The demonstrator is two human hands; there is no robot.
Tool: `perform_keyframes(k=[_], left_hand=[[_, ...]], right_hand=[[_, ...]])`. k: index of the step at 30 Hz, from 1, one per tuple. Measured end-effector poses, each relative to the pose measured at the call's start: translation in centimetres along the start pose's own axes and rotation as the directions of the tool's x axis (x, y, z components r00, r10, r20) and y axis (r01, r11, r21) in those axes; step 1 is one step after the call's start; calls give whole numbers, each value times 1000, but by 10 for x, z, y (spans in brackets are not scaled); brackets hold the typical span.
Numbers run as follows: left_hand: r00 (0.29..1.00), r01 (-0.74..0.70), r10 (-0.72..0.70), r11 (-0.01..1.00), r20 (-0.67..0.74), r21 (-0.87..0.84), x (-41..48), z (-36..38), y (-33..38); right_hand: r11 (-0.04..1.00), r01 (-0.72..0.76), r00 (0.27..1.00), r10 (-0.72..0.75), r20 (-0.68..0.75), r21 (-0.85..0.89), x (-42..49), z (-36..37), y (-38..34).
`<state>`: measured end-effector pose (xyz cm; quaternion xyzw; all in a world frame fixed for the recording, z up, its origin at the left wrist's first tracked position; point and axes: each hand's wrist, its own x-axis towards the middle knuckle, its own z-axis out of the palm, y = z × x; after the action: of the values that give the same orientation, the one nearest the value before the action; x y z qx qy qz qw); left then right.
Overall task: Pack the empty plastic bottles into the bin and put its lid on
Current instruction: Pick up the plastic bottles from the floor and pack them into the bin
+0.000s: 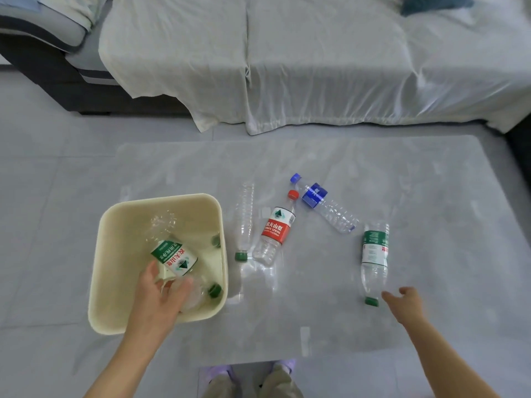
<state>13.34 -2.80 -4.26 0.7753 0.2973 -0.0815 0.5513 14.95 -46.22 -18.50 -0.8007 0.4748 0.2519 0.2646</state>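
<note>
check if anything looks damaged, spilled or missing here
No spill or damage shows. One oddity: the bin's lid is nowhere in view. Four clear plastic bottles, like the red-labelled bottle, lie on the glass table beside the cream plastic bin.

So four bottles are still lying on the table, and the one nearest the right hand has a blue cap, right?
Not quite: the head view shows the bottle nearest the right hand is the green-label bottle, and its cap is green. The blue-capped bottle lies farther back. Four on the table is correct.
</note>
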Motion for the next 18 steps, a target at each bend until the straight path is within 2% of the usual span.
perform_keyframes(k=[3,8,12,15,18], left_hand=[[1000,8,-8,1000,28,19,-3,8,-6],[999,39,-40,996,14,79,-9,12,-12],[1000,4,-3,996,-9,91,-12,15,-13],[1000,-13,14,995,-13,100,-12,16,-19],[999,39,-34,989,-36,145,-15,16,-28]], right_hand=[[996,29,1000,-30,-6,-81,-7,-2,-15],[996,50,999,-49,15,-72,7,12,-28],[996,73,995,-77,-60,-55,23,18,-45],[995,96,993,-95,-65,17,36,19,-61],[996,90,995,-89,-47,11,38,25,-59]])
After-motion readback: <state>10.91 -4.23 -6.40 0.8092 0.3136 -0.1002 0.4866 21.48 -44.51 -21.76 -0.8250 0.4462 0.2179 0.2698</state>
